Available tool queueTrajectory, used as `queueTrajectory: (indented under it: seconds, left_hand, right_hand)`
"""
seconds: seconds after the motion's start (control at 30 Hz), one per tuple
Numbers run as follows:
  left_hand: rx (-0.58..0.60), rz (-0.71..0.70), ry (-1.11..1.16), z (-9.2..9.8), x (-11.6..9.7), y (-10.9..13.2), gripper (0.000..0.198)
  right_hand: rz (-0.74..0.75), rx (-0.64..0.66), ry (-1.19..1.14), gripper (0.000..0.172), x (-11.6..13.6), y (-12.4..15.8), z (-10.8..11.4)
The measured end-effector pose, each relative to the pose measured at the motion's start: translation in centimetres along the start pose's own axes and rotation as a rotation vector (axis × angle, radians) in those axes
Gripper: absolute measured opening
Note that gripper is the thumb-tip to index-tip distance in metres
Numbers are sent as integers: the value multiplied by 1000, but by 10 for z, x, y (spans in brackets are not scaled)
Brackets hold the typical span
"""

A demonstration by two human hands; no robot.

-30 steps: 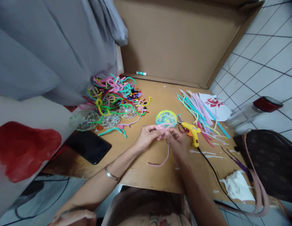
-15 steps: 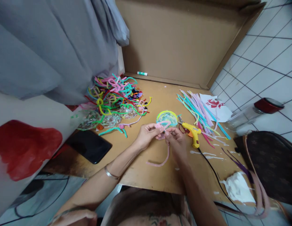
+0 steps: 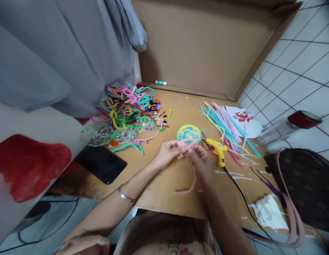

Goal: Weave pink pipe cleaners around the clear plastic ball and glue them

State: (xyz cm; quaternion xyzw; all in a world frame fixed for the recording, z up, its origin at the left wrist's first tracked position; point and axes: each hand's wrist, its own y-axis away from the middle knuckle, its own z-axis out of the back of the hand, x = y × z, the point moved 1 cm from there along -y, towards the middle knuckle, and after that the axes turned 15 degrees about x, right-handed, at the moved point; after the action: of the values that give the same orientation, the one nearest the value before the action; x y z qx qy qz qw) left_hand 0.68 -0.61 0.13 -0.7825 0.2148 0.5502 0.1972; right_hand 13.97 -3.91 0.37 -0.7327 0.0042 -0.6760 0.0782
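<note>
Between my two hands is a pink pipe cleaner [image 3: 190, 142], bent into a loop, its long loose end hanging down and curving left over the table. My left hand [image 3: 167, 153] pinches the looped part from the left. From the right, my right hand [image 3: 201, 156] pinches the same pipe cleaner, thumb against the fingers. Just behind my fingertips sits a round clear piece [image 3: 189, 131] with a yellow upper rim and a blue lower rim. Right of it lies a yellow hot glue gun [image 3: 218, 150], its nozzle towards the round piece.
A tangled heap of coloured pipe cleaners [image 3: 127, 102] lies at the left, near a black phone [image 3: 102, 164]. Straight pipe cleaners [image 3: 225, 124] lie at the right, near a bottle [image 3: 289, 125], a brown bag [image 3: 299, 184] and a crumpled tissue [image 3: 269, 211]. Cardboard [image 3: 201, 46] stands behind.
The hanging end of the pink pipe cleaner has swung to the right and lower. Both hands have shifted slightly, still pinching the loop.
</note>
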Motion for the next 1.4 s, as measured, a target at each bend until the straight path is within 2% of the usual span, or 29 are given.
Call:
queueTrajectory:
  seconds: [0.13, 0.3, 0.53, 0.73, 0.97, 1.07, 1.2, 1.3, 1.4]
  left_hand:
    - [-21, -27, -74, -2, 0, 0, 42]
    - [-7, -37, -96, -3, -2, 0, 43]
    - [-2, -17, -81, -3, -3, 1, 43]
    - [-38, -2, -94, 0, -3, 1, 43]
    - [-52, -17, -140, 4, 1, 0, 38]
    - [-50, -18, -170, 6, 2, 0, 38]
    - [-54, 6, -181, 9, 3, -2, 37]
    - [-14, 16, -169, 11, 3, -2, 38]
    - [45, 36, -258, 12, -2, 0, 38]
  right_hand:
    - [35, -56, 81, 20, 3, 2, -5]
    - [8, -103, 23, 23, -1, 2, -6]
    - [38, -71, -28, 17, -1, 1, -8]
    - [54, -4, 36, 14, 0, 3, -9]
    - [65, -11, -15, 15, 1, 5, -9]
    - [55, 32, -49, 11, -1, 6, -4]
    - [83, 197, -93, 10, -5, 7, 1]
    - [169, 265, 41, 15, -1, 9, 2]
    - [334, 248, 379, 17, 5, 11, 3]
